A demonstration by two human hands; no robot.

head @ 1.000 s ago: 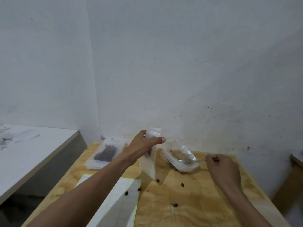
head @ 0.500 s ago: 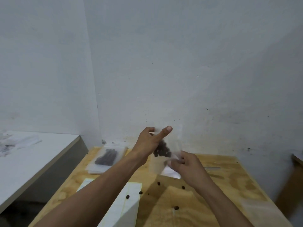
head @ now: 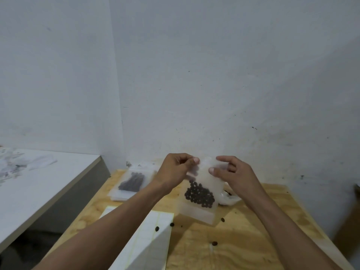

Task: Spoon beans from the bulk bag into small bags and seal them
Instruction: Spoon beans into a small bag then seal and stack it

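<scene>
Left grip: your left hand [head: 173, 172] pinches the top left corner of the small bag [head: 202, 191] between thumb and curled fingers.
Right grip: your right hand [head: 231, 174] pinches the top right of the same bag, thumb in front, fingers behind the strip.
Bag: it hangs in the air above the counter [head: 243, 240], tilted, mouth up between both hands, with the beans [head: 199, 195] settled low in it.
Step in hand: this looks like sealing. Whether any of the strip is already closed cannot be told.
How to do it well: keep the mouth uppermost and the strip taut between your pinches. Press from one corner and slide along to the other, so that no gap is left. Keep the beans well below the strip.
Risk: tilt further and beans may roll into the closure and jam it.
Around: loose beans [head: 214, 243] lie on the counter; a filled bag [head: 132, 182] rests at the back left; the bulk bag [head: 228, 198] sits just behind the one you hold.
</scene>
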